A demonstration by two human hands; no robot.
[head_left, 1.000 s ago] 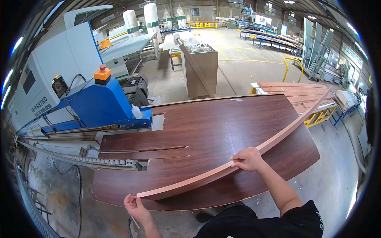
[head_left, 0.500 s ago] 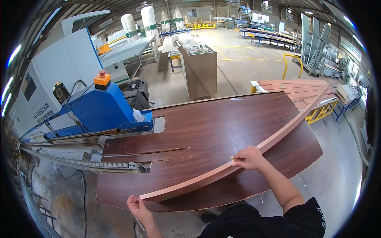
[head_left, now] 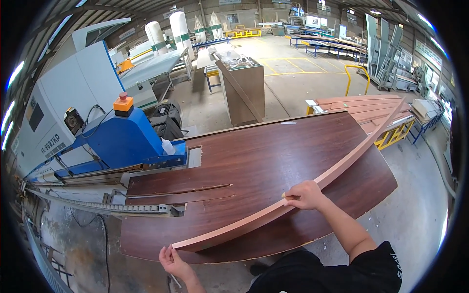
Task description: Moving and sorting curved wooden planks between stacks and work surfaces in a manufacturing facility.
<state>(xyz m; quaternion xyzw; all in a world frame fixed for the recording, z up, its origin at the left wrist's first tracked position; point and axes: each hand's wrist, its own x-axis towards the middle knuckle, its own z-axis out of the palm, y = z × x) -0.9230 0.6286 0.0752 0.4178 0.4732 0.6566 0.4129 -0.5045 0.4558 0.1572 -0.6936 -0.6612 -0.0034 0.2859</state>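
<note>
A long pinkish-brown wooden strip [head_left: 244,225] stands on edge, running diagonally over a dark red-brown wood-grain tabletop [head_left: 254,161]. The fisheye view makes it look curved. My right hand [head_left: 307,195] is closed over its top edge near the middle; a small yellowish bit shows at the fingertips, too small to name. At the strip's near left end is my left hand [head_left: 176,263], its thumb and curled fingers pinched at the end corner, just past the tabletop's front edge.
A blue machine housing [head_left: 122,139] with a red-and-orange stop button [head_left: 123,103] stands at the left, beside slots in the tabletop. A cable chain [head_left: 122,208] runs along there. Beyond are a brown box [head_left: 249,93] and stacked pinkish boards [head_left: 361,105] on a yellow-framed stand.
The view has shifted slightly. My left hand has turned a little and sits closer against the strip's end; my right hand keeps its hold at the same part of the strip.
</note>
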